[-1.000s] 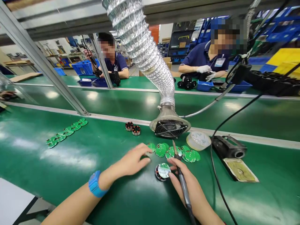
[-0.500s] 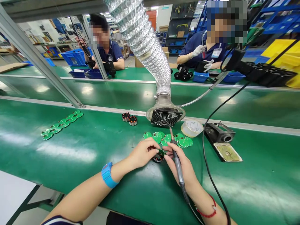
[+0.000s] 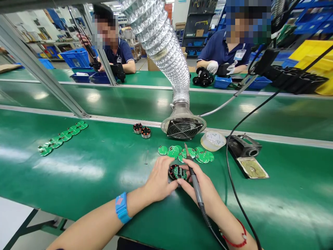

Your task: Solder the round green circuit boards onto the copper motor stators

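In the middle of the bench, a round green circuit board point(image 3: 180, 172) lies tilted over a motor stator point(image 3: 172, 171) with copper windings. My left hand point(image 3: 160, 178) curls round the stator's left side, its fingertips partly hidden. My right hand point(image 3: 204, 184) pinches the board's right edge between thumb and fingers. That same hand also carries a soldering iron point(image 3: 195, 182), its tip pointing up and away from me. Just beyond my hands lie several more round green boards point(image 3: 203, 156). Two other stators point(image 3: 145, 132) stand farther back on the left.
A fume extractor hood point(image 3: 183, 127) hangs at the bench's back edge. Right of it are a tape roll point(image 3: 213, 140) and an iron stand point(image 3: 244, 146) with a sponge point(image 3: 252, 167). A row of boards point(image 3: 66, 135) lies left. Two co-workers sit opposite.
The board has turned from nearly edge-on to showing its component face over the stator. My left hand has let go of the board and moved down to the stator's side.
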{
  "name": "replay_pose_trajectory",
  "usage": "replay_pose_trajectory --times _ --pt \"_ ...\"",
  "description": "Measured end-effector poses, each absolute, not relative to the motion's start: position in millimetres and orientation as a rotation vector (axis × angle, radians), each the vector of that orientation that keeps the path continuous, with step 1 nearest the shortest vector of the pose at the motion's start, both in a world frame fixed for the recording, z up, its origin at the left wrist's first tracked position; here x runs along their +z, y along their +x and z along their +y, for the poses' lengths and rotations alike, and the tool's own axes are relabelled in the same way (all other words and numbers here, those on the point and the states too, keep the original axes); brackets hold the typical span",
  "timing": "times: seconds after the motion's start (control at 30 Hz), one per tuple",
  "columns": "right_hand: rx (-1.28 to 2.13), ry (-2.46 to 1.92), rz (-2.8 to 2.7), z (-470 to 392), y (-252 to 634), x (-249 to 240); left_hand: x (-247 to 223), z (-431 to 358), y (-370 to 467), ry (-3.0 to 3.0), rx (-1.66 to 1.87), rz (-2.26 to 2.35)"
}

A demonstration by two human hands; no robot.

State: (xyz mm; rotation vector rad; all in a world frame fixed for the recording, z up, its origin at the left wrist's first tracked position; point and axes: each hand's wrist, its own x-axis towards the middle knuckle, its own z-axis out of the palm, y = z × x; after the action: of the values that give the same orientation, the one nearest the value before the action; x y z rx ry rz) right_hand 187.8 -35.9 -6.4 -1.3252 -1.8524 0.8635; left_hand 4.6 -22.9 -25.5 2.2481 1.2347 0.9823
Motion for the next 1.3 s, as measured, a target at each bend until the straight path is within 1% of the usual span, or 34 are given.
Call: replay_pose_trajectory --times 0.07,0.13,0.33,0.47,0.7,0.9,1.2,1.3 --pt "0.792 -1.276 -1.916 -36.1 188.9 -7.2 -26.0 -21.0 12.0 2.098 0.824 1.338" --pt "0.709 -1.206 -1.977 -35.2 189.8 -7.0 -25.7 -17.6 17.3 2.0 0.704 1.339" --pt "0.455 -1.137 -2.149 -31.0 190.5 -3.7 -20.9 -17.6 8.9 1.763 0.725 1.153" --pt "0.384 -1.129 -2.177 -32.5 186.1 -4.6 -16.2 -21.9 1.7 1.749 0.652 1.251" --pt "0.446 -1.092 -2.193 -32.4 179.9 -6.9 -17.0 -20.7 0.3 1.757 0.612 1.242" --pt "0.541 -1.178 -2.113 -32.5 183.0 -12.4 -16.1 -18.1 -5.6 1.758 0.587 1.151" --pt "0.542 -1.181 -2.058 -36.6 176.1 -14.3 -23.2 -13.8 -9.5 1.844 0.599 1.114" --pt "0.551 -1.161 -2.066 -36.9 178.7 -12.7 -18.5 -12.5 -12.5 1.928 0.578 1.083"
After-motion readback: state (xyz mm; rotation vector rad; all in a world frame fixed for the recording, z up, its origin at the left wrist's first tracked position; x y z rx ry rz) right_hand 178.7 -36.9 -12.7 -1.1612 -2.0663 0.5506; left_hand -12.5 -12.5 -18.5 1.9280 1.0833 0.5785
